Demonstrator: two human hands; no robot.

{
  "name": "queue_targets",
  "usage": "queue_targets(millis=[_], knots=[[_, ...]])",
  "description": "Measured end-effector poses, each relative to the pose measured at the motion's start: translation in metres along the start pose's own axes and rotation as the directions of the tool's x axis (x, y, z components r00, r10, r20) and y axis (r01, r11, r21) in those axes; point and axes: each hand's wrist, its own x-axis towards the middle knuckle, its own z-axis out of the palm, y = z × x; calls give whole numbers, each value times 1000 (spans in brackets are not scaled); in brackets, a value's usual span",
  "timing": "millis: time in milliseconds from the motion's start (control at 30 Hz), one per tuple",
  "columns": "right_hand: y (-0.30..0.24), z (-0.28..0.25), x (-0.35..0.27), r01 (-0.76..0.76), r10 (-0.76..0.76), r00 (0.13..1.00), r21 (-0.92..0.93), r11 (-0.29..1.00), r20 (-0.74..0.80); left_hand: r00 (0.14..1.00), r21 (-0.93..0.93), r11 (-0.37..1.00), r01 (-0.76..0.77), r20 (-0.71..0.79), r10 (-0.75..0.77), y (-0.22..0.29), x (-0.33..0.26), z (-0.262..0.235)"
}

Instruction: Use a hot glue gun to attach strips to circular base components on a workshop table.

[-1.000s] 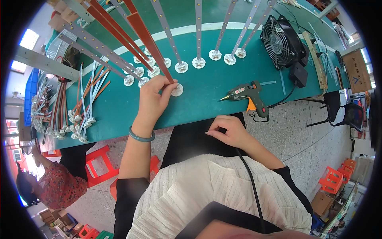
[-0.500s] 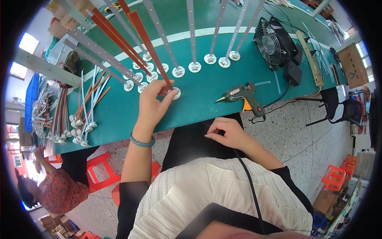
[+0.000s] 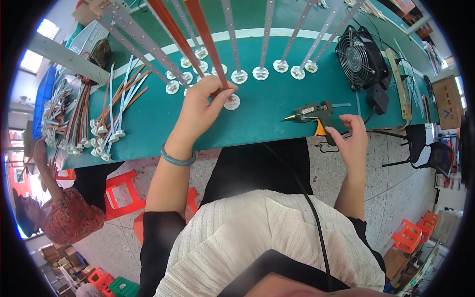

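My left hand (image 3: pixel 205 101) is closed round the lower end of an orange-brown strip (image 3: pixel 210 47), which stands up from a round white base (image 3: pixel 232 102) on the green table. Beside the hot glue gun (image 3: pixel 316 115), my right hand (image 3: pixel 352 136) is held with fingers apart and nothing in them; its thumb is near the gun's handle. The gun lies on its side near the table's front edge, nozzle to the left. Behind my left hand stand several grey LED strips (image 3: pixel 263 44), upright on round white bases (image 3: pixel 260 73).
A black fan (image 3: pixel 362 58) stands at the right, with a black adapter (image 3: pixel 377 100) and a power strip (image 3: pixel 399 81) close by. Bundles of loose strips with white bases (image 3: pixel 106 143) lie at the left. Another person (image 3: pixel 69 213) sits at the far left near a red stool (image 3: pixel 121 195).
My right hand has moved right and up from my lap to the glue gun, its fingers spreading. My left hand keeps its hold on the strip. The whole view has shifted somewhat.
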Motion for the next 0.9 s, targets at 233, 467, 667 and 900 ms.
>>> queue_targets(millis=[233,467,667,900], knots=[[22,-2,9,-381,297,874,162,910,385,989,-100,988,121,103,-110,7,-11,-8],[25,2,1,-438,320,864,267,858,388,990,-116,984,136,59,-130,22,-24,-12],[-21,27,-28,-540,228,832,649,536,505,994,-7,995,97,-46,-98,20,-37,-5],[-77,66,-19,-90,-214,867,564,820,450,999,149,988,44,-26,-41,28,-48,0]])
